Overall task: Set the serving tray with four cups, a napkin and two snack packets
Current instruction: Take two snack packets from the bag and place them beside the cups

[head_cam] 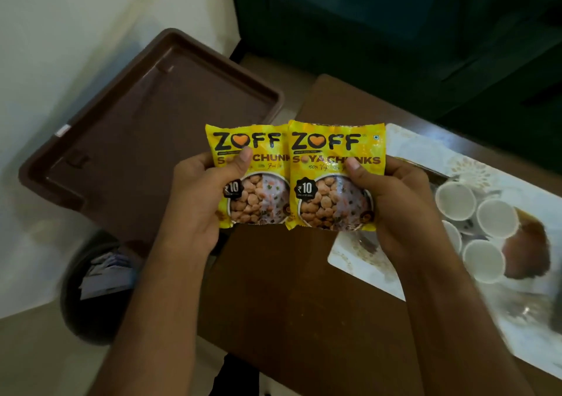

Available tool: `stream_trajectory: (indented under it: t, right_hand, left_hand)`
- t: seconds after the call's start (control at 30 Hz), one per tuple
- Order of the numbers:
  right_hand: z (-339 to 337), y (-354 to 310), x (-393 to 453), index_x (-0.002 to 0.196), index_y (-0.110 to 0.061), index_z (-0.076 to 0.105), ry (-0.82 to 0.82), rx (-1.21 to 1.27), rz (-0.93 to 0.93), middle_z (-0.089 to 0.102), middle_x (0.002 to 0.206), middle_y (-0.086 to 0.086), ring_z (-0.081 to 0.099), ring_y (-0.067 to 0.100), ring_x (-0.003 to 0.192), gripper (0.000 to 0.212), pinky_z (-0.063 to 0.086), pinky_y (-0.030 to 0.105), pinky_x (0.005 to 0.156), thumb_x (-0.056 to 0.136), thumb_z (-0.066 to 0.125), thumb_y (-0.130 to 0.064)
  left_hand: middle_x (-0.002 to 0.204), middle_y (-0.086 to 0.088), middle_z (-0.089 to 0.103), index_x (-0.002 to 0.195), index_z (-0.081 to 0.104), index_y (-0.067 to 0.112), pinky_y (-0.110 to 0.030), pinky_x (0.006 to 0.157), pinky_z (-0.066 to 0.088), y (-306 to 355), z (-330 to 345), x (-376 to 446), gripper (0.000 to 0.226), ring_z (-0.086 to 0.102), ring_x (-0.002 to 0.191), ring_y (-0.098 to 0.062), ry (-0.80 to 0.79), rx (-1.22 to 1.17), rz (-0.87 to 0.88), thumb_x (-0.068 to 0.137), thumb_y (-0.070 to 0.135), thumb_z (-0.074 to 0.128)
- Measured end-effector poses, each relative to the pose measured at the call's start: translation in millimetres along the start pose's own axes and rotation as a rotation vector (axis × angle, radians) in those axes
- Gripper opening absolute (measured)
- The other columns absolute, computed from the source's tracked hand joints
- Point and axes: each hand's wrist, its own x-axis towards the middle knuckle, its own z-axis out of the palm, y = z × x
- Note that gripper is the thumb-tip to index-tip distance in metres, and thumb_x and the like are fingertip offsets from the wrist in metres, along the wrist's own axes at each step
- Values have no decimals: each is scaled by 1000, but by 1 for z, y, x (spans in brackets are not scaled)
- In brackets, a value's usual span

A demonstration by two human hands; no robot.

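A: Packets first: where are they?

B: Two yellow Zoff soya chunks packets, held side by side in the air above the brown table [273,274]. The left packet [252,179] sits in the left hand [197,201], the right packet [333,179] in the right hand [395,207]. The right packet's inner edge laps over the left one's.

A: How are the fingers set?

B: Each thumb presses flat on the printed front, just under the brand name, and the other fingers are curled behind, out of sight. So each hand pinches its own packet between thumb and hidden fingers.

A: And the tray?

B: The serving tray [359,258], pale with a floral print, lies on the table beyond the right hand's knuckles, to the right. Four white cups [474,225] stand clustered on it, well apart from the packets. Something brown [529,243] lies just past the cups; it is too blurred to name.

A: Anything near the left fingers?

B: Beyond the left hand's thumb, up and to the left, is a dark brown rectangular tray-like thing [127,140] with a raised rim. Below that wrist is a dark bin [91,289] with papers in it.
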Motion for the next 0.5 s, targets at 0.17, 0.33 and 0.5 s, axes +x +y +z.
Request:
stream_trajectory:
  t: [0.17, 0.33, 0.5]
  right_hand:
    - [-70, -9, -15, 103, -12, 79, 92, 36, -7, 83, 100, 7, 80, 29, 93, 14, 65, 45, 71, 90, 76, -16]
    - [-135, -13, -27, 101, -12, 79, 175, 98, -13, 83, 98, 7, 81, 28, 90, 14, 65, 44, 70, 88, 77, -16]
    - [-187, -10, -36, 100, -11, 79, 253, 95, -30, 83, 95, 6, 81, 26, 86, 12, 63, 37, 65, 90, 76, -15]
  left_hand:
    - [96, -1, 85, 83, 86, 27, -52, 93, 63, -6, 69, -19, 22, 83, 92, -22, -55, 25, -25, 70, 44, 83]
    - [100, -2, 85, 96, 83, 21, -62, 95, 60, -20, 126, -32, 30, 82, 97, -28, -80, 96, -46, 81, 46, 81]
    - [105, -9, 84, 105, 80, 14, -68, 94, 59, -34, 169, -39, 31, 81, 97, -35, -77, 124, -59, 86, 38, 79]
